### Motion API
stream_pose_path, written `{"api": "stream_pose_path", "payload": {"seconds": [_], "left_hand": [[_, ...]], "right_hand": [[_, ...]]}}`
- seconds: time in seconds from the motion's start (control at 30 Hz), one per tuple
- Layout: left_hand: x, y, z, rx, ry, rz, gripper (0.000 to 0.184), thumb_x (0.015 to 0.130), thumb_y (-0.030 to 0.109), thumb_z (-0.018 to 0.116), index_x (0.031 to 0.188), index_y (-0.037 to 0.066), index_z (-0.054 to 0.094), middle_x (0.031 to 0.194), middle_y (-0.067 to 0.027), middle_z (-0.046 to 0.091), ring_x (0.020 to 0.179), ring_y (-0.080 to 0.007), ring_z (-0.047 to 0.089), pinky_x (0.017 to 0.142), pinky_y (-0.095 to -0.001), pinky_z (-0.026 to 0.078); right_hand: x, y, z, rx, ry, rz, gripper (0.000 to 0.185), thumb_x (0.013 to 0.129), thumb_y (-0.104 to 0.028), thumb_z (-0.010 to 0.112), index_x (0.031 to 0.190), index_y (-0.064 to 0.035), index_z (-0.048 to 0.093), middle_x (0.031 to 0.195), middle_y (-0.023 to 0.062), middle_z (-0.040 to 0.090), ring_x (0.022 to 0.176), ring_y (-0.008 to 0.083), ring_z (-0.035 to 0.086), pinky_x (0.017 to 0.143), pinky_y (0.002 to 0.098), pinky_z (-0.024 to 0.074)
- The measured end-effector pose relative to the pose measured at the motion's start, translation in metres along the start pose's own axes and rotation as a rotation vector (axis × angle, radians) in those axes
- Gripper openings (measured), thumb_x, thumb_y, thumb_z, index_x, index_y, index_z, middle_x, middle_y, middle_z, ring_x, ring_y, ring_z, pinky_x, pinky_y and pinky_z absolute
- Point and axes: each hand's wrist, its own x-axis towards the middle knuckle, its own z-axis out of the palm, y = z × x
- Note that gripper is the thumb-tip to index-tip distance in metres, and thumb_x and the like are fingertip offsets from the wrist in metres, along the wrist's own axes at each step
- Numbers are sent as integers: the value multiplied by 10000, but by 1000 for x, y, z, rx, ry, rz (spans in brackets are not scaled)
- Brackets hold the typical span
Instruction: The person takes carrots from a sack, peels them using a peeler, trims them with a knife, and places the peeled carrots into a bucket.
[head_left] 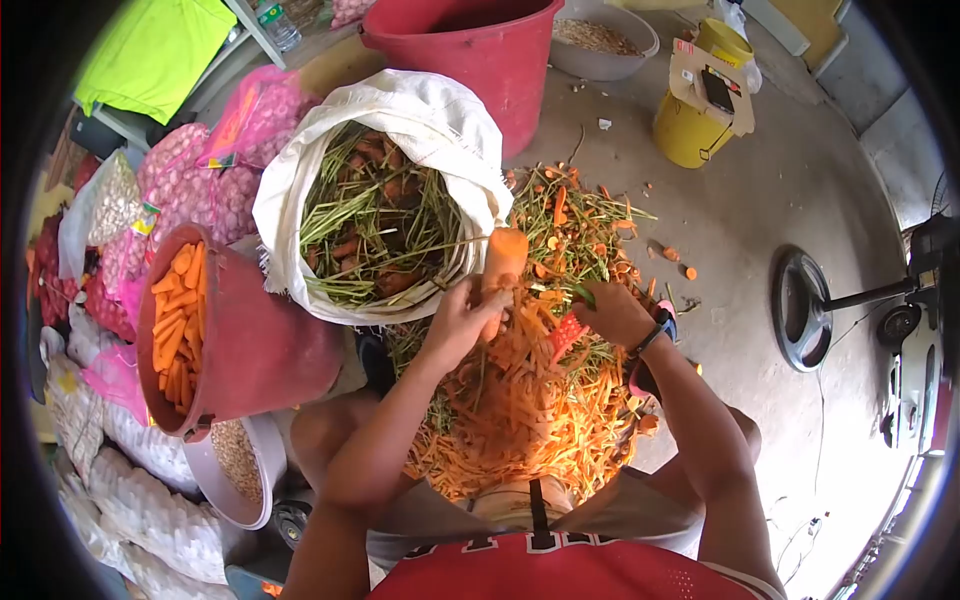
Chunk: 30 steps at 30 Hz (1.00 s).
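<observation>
Grip observed: left hand (462, 322) clasps the carrot (508, 250) around its middle, broad end exposed, presumably for clearance; right hand (615, 315) is wrapped about a red tool (568, 338). White sack (465, 110) stands open nearby, apparently for easy reach. Red bucket (270, 350) at left contains orange carrots (178, 320). Shavings (600, 400) lie heaped beneath the held carrot.

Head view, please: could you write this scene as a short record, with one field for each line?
Left hand: holds a carrot
Right hand: grips a red tool, probably a peeler
Below hands: heap of orange peelings
White sack: unpeeled carrots and green stalks
Left red bucket: orange carrots, apparently peeled
Yellow bucket: cardboard piece on top
</observation>
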Motion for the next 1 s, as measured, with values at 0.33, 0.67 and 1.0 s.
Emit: {"api": "stream_pose_path", "payload": {"seconds": [0.33,0.67,1.0], "left_hand": [[7,12,36,-206,-161,218,357,1002,251,588,1250,5,512,995,-56,627,883,-128,608,831,-301,488],[8,24,28,-51,-35,267,379,964,205,646,1261,18,502,1094,-67,609,941,-104,589,834,-282,484],[10,13,21,169,20,353,390,857,103,775,1127,3,512,1086,-55,580,985,-102,574,861,-264,493]], "right_hand": [[10,16,-11,644,93,271,305,953,-288,645,1094,-19,656,735,84,646,560,171,590,519,334,470],[5,-9,-6,648,-138,68,308,1050,-260,456,1191,11,492,801,100,608,680,183,626,634,332,499],[1,-37,14,1214,-307,64,438,976,-520,563,993,-86,504,683,-59,363,551,50,308,486,228,252]]}}
